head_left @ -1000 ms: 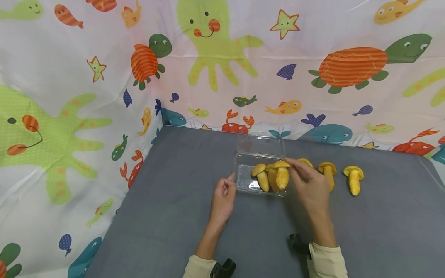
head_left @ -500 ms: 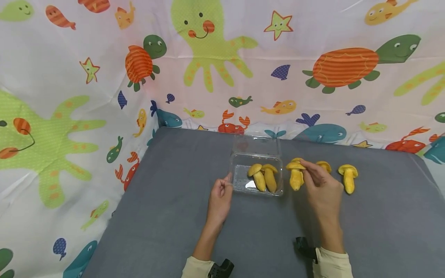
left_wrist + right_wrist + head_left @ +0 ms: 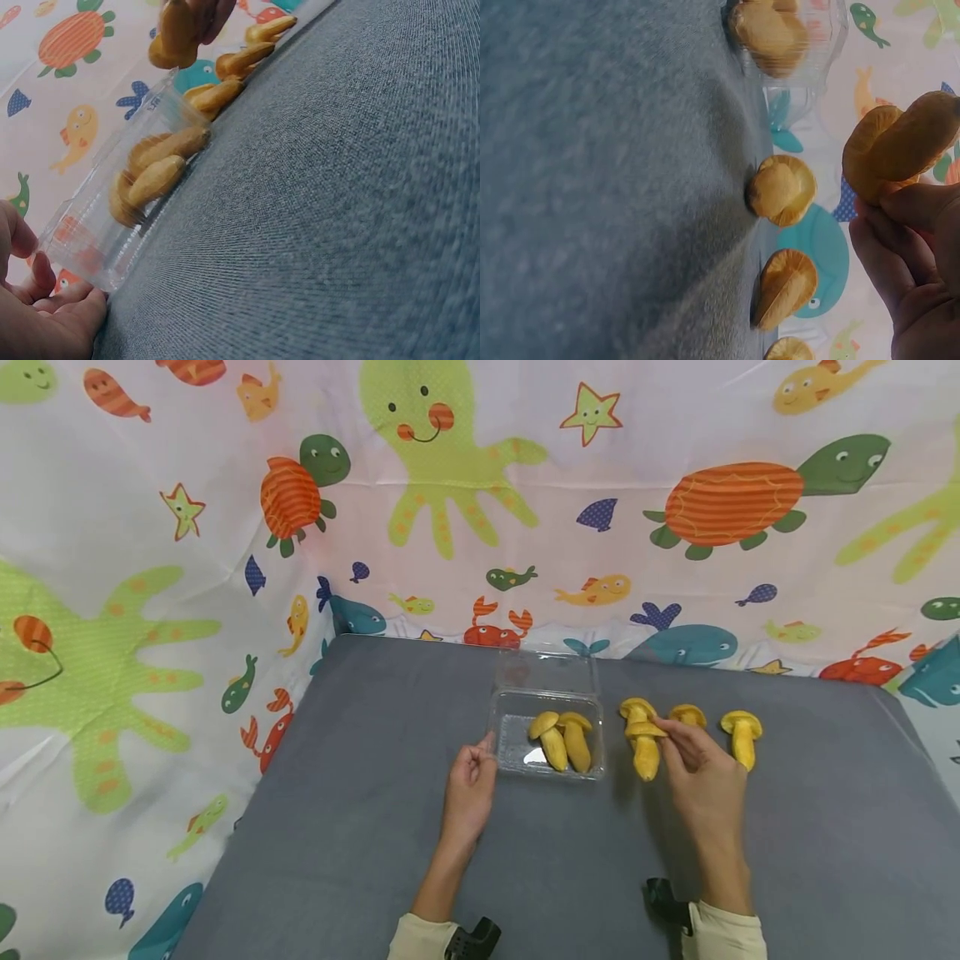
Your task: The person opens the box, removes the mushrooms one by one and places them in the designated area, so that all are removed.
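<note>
My right hand (image 3: 705, 777) pinches a yellow toy mushroom (image 3: 646, 760) by the edge of its cap, with the stem pointing down in the head view. It is held right of a clear plastic box (image 3: 513, 760), raised above the table in the right wrist view. Two similar mushrooms (image 3: 553, 748) lie side by side in the right part of the box. My left hand (image 3: 471, 785) grips the box's left edge between thumb and fingers. Behind the held mushroom, another mushroom (image 3: 635, 706) shows mainly its cap.
Two more mushrooms lie to the right: one (image 3: 687, 715) partly hidden by my right hand, the other (image 3: 742, 739) beyond it. The box's clear lid (image 3: 547, 670) stands open at the back. A sea-animal printed cloth (image 3: 450, 585) rises behind the grey table (image 3: 360, 760).
My right hand has carried the mushroom from over the box to the right, out past its wall. The left hand keeps its place on the box. The head view has shifted slightly.
</note>
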Motion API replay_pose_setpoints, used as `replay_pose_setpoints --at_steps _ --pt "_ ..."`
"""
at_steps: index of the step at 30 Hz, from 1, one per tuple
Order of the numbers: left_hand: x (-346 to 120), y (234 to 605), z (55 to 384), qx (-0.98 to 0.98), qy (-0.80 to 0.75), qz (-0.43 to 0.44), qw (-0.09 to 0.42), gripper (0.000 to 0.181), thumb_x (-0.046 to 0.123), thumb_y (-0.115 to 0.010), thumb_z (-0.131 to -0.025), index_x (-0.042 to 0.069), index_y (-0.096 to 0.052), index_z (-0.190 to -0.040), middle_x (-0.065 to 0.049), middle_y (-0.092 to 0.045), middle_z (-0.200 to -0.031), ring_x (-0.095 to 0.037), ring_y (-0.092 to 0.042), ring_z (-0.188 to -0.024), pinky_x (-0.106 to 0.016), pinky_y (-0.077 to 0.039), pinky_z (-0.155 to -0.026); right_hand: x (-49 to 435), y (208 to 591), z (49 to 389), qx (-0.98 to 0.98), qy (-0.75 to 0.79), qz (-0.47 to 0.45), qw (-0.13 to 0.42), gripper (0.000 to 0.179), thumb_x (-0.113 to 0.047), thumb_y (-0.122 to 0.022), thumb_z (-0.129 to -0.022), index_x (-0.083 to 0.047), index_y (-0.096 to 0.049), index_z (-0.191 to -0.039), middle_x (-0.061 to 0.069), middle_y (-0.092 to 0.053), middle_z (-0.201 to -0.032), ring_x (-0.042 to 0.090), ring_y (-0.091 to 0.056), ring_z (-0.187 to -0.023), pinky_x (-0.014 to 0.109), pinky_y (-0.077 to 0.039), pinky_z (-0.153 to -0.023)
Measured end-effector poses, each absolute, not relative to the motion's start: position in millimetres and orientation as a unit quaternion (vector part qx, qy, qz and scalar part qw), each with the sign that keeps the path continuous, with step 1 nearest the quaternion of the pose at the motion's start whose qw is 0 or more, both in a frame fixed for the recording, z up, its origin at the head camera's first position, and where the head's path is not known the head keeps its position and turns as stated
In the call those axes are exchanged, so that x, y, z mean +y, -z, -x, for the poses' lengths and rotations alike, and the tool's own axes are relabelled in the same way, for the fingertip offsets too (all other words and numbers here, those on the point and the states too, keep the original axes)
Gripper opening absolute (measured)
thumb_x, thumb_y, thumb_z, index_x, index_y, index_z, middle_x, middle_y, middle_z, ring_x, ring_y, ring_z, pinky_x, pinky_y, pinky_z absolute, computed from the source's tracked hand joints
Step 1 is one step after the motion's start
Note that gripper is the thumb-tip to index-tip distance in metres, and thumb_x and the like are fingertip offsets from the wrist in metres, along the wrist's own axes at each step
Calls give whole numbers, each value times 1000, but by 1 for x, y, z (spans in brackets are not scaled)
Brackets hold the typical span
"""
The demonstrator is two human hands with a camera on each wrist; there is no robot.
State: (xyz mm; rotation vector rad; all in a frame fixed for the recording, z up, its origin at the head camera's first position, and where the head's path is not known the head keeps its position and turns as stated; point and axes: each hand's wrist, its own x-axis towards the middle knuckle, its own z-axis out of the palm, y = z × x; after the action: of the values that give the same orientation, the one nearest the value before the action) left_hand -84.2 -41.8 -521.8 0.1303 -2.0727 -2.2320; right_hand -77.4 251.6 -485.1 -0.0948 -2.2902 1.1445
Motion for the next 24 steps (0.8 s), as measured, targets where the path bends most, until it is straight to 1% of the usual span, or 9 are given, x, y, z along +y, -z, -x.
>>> replay_pose_setpoints --at_steps 3,6,11,15,17,20,22,24 --pt "-42 522 85 -677 733 -41 50 10 2 -52 -102 2 -51 -92 -24 -55 -152 -31 -50 -145 -42 -38 -118 254 486 76 -859 -424 30 285 26 2 -75 -94 -5 -78 -119 8 -80 -115 -20 -63 -102 4 -48 -80" --pt "-42 523 85 -674 735 -38 53 11 1 -52 -102 1 -51 -92 -25 -55 -152 -33 -50 -145 -42 -39 -117 257 487 74 -866 -414 26 280 26 2 -76 -94 -6 -78 -118 6 -80 -114 -21 -63 -99 3 -47 -77" --pt "-42 524 85 -678 732 -46 51 12 1 -52 -102 2 -51 -91 -24 -55 -151 -31 -50 -145 -42 -39 -117 260 489 69 -884 -388 31 260 29 0 -78 -94 -13 -79 -119 5 -81 -110 -26 -59 -93 2 -46 -69" --pt "-42 524 84 -679 731 -47 52 11 1 -53 -101 3 -51 -91 -23 -56 -151 -31 -51 -144 -43 -39 -117 262 492 66 -893 -380 36 239 29 -1 -78 -93 -14 -80 -119 6 -81 -109 -26 -58 -90 4 -46 -65" --pt "-42 524 84 -678 731 -42 56 9 0 -53 -101 2 -52 -91 -24 -56 -151 -32 -51 -144 -44 -39 -118 262 493 64 -898 -374 41 228 29 -2 -79 -93 -14 -80 -119 5 -81 -108 -20 -63 -90 4 -46 -65" --pt "-42 523 84 -679 731 -40 55 9 0 -52 -101 1 -52 -92 -23 -56 -151 -31 -51 -144 -43 -38 -118 264 495 63 -906 -361 41 218 27 -3 -78 -94 -13 -80 -118 5 -81 -108 -4 -73 -91 3 -45 -68" --pt "-42 523 84 -679 732 -40 53 9 -1 -52 -101 1 -53 -92 -22 -56 -152 -31 -51 -144 -43 -38 -119 266 496 63 -910 -354 38 213 26 -2 -78 -94 -13 -80 -118 5 -81 -108 6 -77 -91 2 -45 -69" --pt "-42 522 85 -678 732 -41 49 10 0 -52 -102 2 -53 -92 -22 -56 -152 -29 -51 -145 -42 -38 -119 267 497 62 -911 -353 34 211 27 -1 -78 -93 -12 -80 -117 6 -81 -107 10 -77 -92 2 -45 -70"
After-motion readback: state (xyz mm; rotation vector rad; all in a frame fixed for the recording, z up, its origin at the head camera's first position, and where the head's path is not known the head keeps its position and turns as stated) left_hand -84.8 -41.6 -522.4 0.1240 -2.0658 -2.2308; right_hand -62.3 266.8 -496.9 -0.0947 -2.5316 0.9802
